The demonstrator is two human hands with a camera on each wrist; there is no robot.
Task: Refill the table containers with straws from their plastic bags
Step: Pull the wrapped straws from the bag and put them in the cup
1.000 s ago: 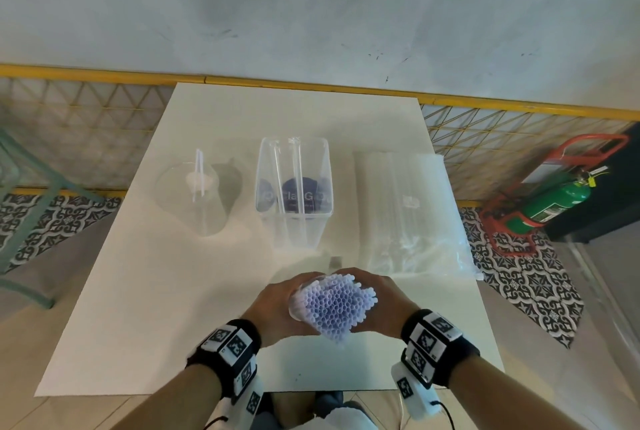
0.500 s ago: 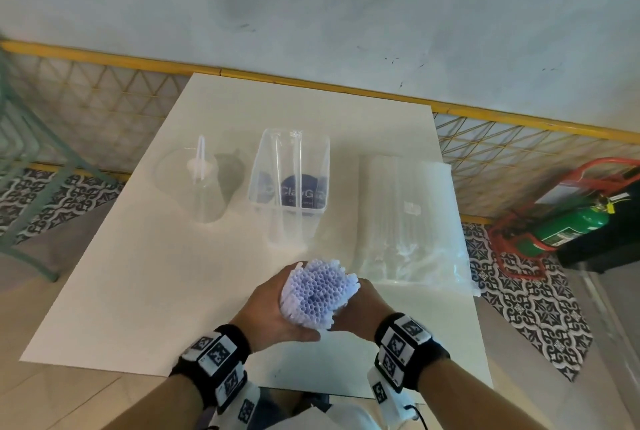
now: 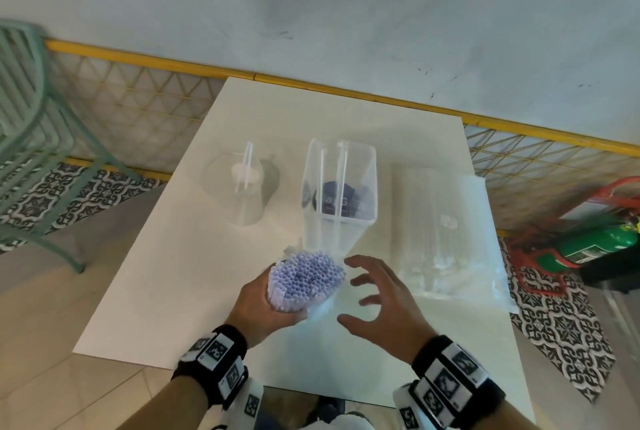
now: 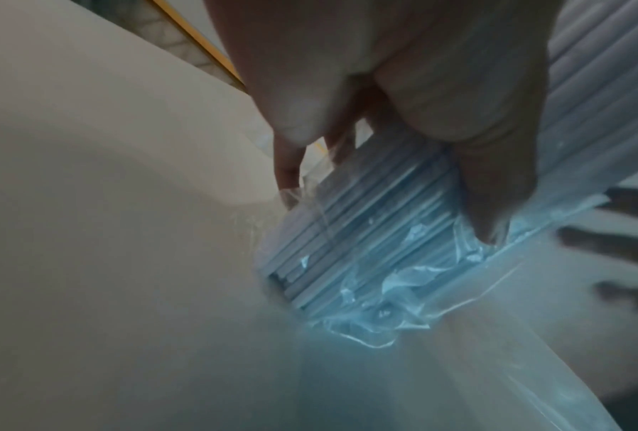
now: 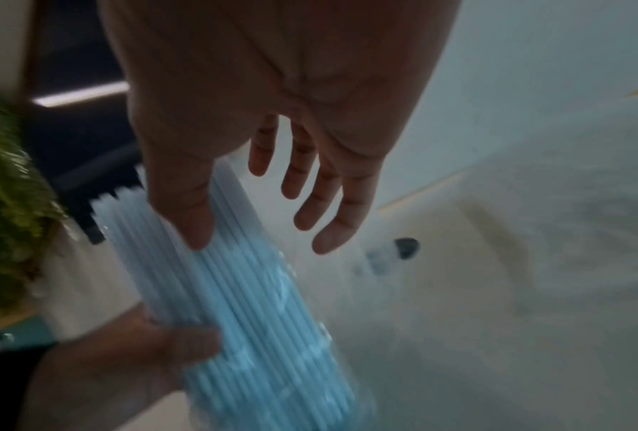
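Note:
My left hand [image 3: 266,305] grips a thick bundle of pale lilac straws [image 3: 306,279] still wrapped in its clear plastic bag [image 4: 376,306], held upright over the white table [image 3: 173,274]. The straws' open ends face up. My right hand [image 3: 377,298] hovers just right of the bundle with fingers spread, holding nothing. In the right wrist view the straw bundle [image 5: 243,306] runs below my right thumb, with the left hand [image 5: 133,358] wrapped round it. A clear rectangular container [image 3: 341,187] stands behind the bundle. Left of it a round clear container [image 3: 242,187] holds two straws.
A second clear bag of straws [image 3: 443,229] lies flat on the table's right side. A green fire extinguisher [image 3: 595,246] in a red stand sits on the floor to the right. A teal chair [image 3: 31,139] stands at the far left. A wall closes the back.
My right hand has let go of the bundle and opened to its right. The left hand alone keeps hold of the straws. The view has swung right and nearer.

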